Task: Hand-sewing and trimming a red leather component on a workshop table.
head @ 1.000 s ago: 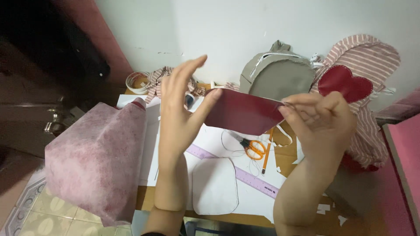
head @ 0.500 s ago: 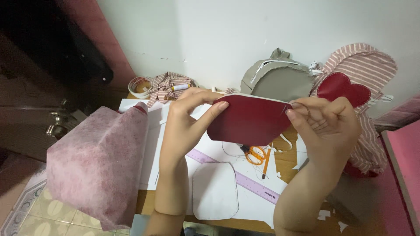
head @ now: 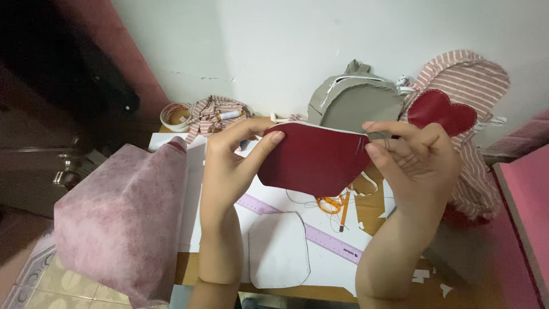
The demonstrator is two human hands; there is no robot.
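lying nearest on the worktop (head: 320,277) were a white cut piece (head: 278,250) and a purple ruler (head: 320,234). above them, left hand (head: 229,166) and right hand (head: 420,163) pinched the dark red pouch piece (head: 311,160) at its side edges; it seemed light and floppy, best held at the rims. a grey bag (head: 354,106) sat behind.

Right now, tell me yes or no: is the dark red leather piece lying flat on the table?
No: the dark red leather piece is held up above the table between the left hand and the right hand.

Head view, close above table (head: 320,274)
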